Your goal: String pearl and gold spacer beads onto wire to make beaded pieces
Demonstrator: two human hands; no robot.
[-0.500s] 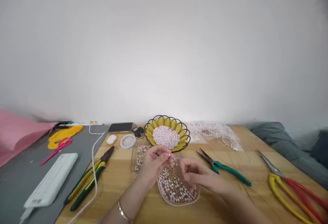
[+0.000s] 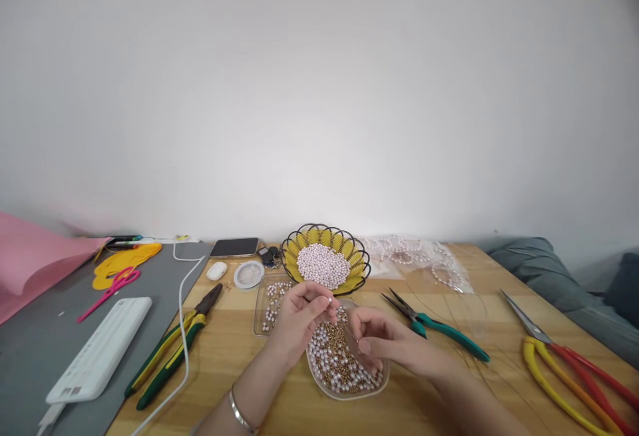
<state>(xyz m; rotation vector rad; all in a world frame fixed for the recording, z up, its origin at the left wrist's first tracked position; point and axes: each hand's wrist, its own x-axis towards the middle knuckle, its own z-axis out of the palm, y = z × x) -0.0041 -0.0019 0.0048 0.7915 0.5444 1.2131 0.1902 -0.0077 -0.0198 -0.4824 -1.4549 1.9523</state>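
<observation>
My left hand (image 2: 299, 319) is raised over a clear dish (image 2: 319, 383) filled with white and gold beads, its thumb and fingers pinched on a small white bead (image 2: 330, 300). My right hand (image 2: 382, 343) hovers just right of it above the same dish, fingers curled together on a thin wire (image 2: 349, 334) that runs toward the bead. A silver bangle (image 2: 238, 413) sits on my left wrist. Behind the hands stands a black wire basket (image 2: 359, 259) with a yellow liner, holding pale pink beads.
A small clear tray (image 2: 260, 303) of beads lies left of the dish. Green-handled pliers (image 2: 439, 328) lie to the right; yellow and red cutters (image 2: 569, 369) further right. Left are green-yellow pliers (image 2: 167, 356), a white cable, a white power strip (image 2: 100, 349), pink scissors (image 2: 112, 287), a phone (image 2: 234, 247).
Both hands have barely shifted; my right hand has dropped slightly lower over the dish. Nothing was let go or picked up.
</observation>
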